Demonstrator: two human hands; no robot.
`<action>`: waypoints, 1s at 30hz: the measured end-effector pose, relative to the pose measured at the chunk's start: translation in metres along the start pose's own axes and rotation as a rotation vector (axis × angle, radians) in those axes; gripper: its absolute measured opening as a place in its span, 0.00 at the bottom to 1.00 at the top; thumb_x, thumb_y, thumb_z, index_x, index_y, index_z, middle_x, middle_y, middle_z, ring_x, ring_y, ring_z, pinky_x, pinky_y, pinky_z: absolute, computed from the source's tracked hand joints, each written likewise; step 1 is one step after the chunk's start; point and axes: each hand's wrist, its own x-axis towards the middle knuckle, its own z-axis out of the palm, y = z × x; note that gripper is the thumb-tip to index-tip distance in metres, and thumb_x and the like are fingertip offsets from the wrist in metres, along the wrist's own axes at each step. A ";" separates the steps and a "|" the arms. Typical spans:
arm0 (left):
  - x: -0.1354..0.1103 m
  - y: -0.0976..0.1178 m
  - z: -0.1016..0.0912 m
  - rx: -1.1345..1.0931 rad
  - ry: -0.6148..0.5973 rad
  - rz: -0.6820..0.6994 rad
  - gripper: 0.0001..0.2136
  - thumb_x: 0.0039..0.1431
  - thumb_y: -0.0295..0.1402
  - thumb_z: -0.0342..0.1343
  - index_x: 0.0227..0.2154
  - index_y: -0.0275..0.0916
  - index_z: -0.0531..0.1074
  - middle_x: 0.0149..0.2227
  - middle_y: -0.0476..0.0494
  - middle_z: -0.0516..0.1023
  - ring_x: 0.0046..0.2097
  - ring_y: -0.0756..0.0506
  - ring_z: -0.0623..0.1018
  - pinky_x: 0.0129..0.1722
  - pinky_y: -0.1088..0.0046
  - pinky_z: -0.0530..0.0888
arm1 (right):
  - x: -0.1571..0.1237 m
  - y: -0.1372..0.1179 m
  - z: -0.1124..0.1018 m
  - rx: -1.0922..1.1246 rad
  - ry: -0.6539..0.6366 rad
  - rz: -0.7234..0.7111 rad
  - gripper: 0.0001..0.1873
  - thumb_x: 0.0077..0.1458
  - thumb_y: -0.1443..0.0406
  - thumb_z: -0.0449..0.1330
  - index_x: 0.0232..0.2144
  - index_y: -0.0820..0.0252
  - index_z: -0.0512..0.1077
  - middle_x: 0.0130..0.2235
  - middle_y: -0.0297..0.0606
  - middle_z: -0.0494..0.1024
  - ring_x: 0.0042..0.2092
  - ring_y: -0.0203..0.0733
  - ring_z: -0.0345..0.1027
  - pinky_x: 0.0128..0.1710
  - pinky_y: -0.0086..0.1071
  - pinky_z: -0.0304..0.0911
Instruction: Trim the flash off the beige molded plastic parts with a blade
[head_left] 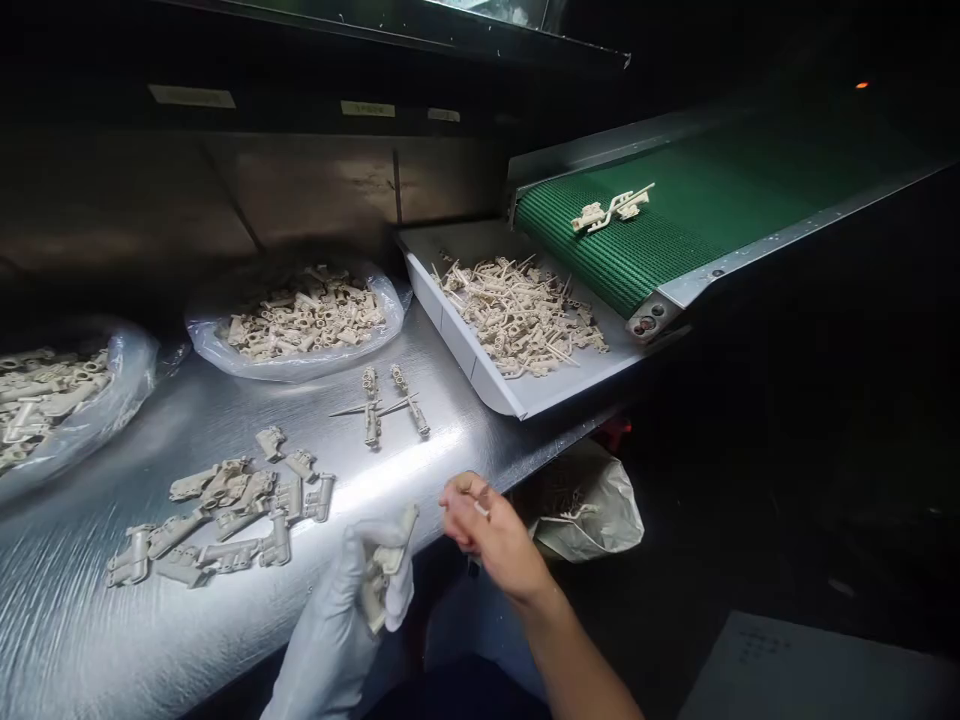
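My left hand [349, 590], in a white glove, is closed around beige moulded plastic parts [390, 558] at the table's front edge. One tube-shaped end sticks up past the fingers. Just to the right, apart from them, my bare right hand [484, 525] has its fingers curled together. A small pale bit shows at its fingers, too small to name. Left of my hands lies a loose group of similar beige plastic parts [225, 510] on the metal table [300, 610]. Beyond my hands are two parts still joined by a thin moulding sprue [390, 405].
Clear plastic bags [300, 370] of beige parts stand at the back and left. A white tray [465, 365] piled with sprued pieces sits under a green conveyor belt [675, 210], which carries one sprued piece [613, 210]. An open sack [600, 500] hangs below the table edge.
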 end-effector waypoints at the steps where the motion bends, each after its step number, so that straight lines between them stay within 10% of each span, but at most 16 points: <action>1: -0.001 0.002 0.002 -0.012 0.009 0.012 0.16 0.58 0.47 0.68 0.29 0.39 0.75 0.19 0.54 0.66 0.22 0.51 0.67 0.25 0.74 0.71 | -0.003 -0.001 0.005 -0.041 -0.017 0.008 0.18 0.67 0.50 0.61 0.44 0.58 0.73 0.27 0.27 0.65 0.25 0.32 0.55 0.26 0.26 0.57; 5: -0.008 0.010 0.008 -0.013 0.057 0.015 0.12 0.56 0.43 0.70 0.33 0.42 0.77 0.20 0.55 0.68 0.21 0.51 0.68 0.22 0.76 0.70 | -0.013 -0.013 0.023 -0.480 -0.088 -0.202 0.23 0.75 0.53 0.50 0.66 0.49 0.65 0.41 0.37 0.73 0.41 0.42 0.66 0.43 0.36 0.64; 11: -0.012 0.013 0.011 0.148 -0.049 0.000 0.19 0.56 0.50 0.68 0.23 0.42 0.72 0.15 0.53 0.65 0.19 0.50 0.66 0.18 0.73 0.64 | -0.011 -0.020 0.039 -0.805 -0.145 -0.541 0.26 0.75 0.52 0.49 0.69 0.49 0.63 0.33 0.35 0.73 0.35 0.42 0.65 0.34 0.33 0.62; 30: -0.018 0.025 0.009 0.208 0.040 0.005 0.18 0.56 0.50 0.67 0.22 0.43 0.71 0.15 0.54 0.68 0.17 0.50 0.65 0.15 0.75 0.63 | -0.007 -0.017 0.045 -0.855 -0.129 -0.604 0.21 0.75 0.59 0.52 0.64 0.57 0.70 0.29 0.34 0.69 0.31 0.39 0.65 0.30 0.31 0.61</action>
